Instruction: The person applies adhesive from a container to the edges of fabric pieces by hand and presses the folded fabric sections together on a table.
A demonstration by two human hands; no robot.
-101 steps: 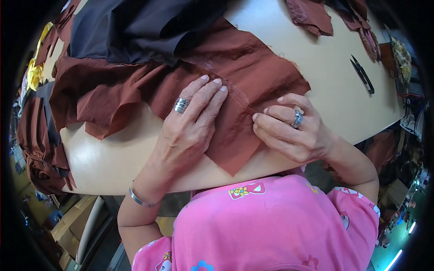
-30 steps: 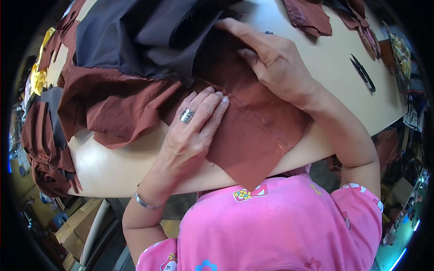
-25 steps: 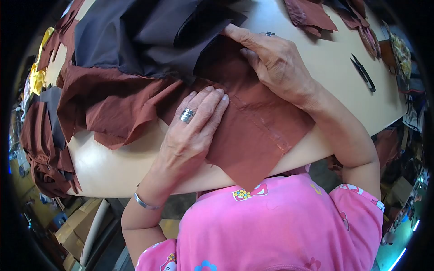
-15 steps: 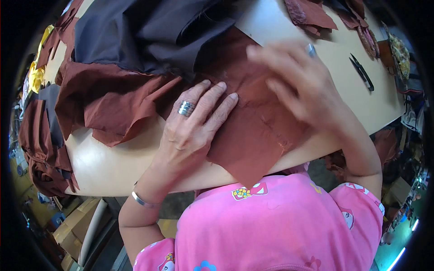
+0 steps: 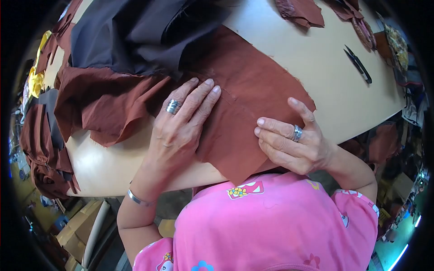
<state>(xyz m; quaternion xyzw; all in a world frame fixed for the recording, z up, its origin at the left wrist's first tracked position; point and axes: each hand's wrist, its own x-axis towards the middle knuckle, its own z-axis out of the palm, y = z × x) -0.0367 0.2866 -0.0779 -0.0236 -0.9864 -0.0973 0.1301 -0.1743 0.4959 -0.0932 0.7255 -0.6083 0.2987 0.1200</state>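
Observation:
My left hand [image 5: 178, 119] lies flat on a reddish-brown cloth [image 5: 246, 86], its fingers stretched out close to a stitched seam. Toward the cloth's right side, my right hand [image 5: 296, 142] rests with its fingers extended and the index finger raised apart from the others; nothing shows in it. The cloth is spread fairly smooth between both hands, and its pointed corner reaches past the table's near edge. Dark grey fabric [image 5: 131, 38] is joined to it and heaped above my left hand. More brown cloth bunches in folds to the left.
A pair of black thread snips [image 5: 359, 65] lies on the pale table [image 5: 352, 108] at the right. Brown scraps [image 5: 300, 12] sit at the far side. Brown and dark cloth [image 5: 43, 149] hangs over the left edge. Cardboard boxes [image 5: 81, 226] stand on the floor.
My right hand has come down from above the cloth onto its right side. The cloth there is now flatter and spread out. My left hand has shifted slightly left.

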